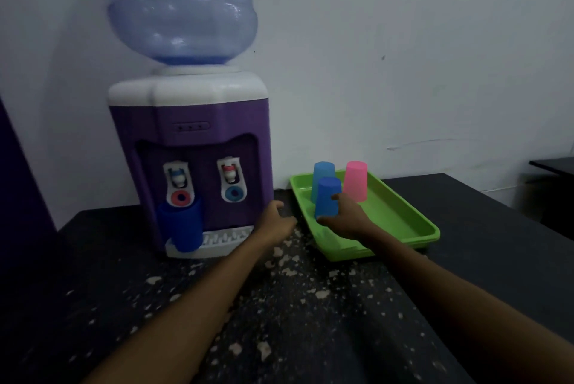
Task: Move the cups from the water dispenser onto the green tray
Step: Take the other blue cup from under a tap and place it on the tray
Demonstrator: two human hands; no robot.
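Observation:
A purple and white water dispenser (189, 163) stands at the back left of the dark table. One dark blue cup (183, 223) rests upside down on its drip tray under the left tap. The green tray (403, 216) lies to the right. On it stand a light blue cup (323, 174) and a pink cup (355, 180), both upside down. My right hand (344, 217) grips a third, dark blue cup (327, 195), upside down at the tray's near left part. My left hand (276, 222) hovers between dispenser and tray, fingers loosely curled, holding nothing.
A big clear blue water bottle (180, 4) tops the dispenser. The table (295, 306) is black with pale worn spots. A white wall stands close behind. A dark piece of furniture (556, 166) shows at the far right.

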